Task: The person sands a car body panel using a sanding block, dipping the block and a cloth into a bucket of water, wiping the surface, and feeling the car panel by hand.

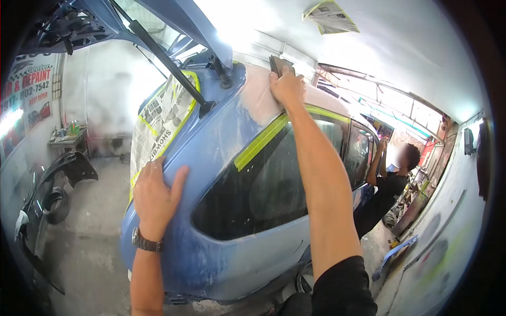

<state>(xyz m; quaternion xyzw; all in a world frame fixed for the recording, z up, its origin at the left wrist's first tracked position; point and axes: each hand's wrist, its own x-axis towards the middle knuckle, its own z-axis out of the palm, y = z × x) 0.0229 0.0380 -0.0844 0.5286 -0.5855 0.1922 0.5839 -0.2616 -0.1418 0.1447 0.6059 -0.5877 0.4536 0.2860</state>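
My right hand [288, 89] is raised to the roof edge of a blue car [221, 139], its fingers closed around a dark sanding block [278, 64]. Beneath and beside it lies a pale pinkish filler patch [258, 95] on the bodywork. My left hand [155, 196], with a watch on the wrist, rests on the rear corner panel, thumb apart from the fingers and nothing held. Yellow-green masking tape [261, 142] borders the dark rear side window [253, 192]. Taped newspaper [163, 116] covers part of the rear opening.
The tailgate [208, 29] stands raised on a black strut [163, 60]. Another person [387, 189] works along the car's side at right. A detached dark bumper [45, 195] is on the floor at left, near a small table [68, 140]. A blue strip [392, 255] leans by the right wall.
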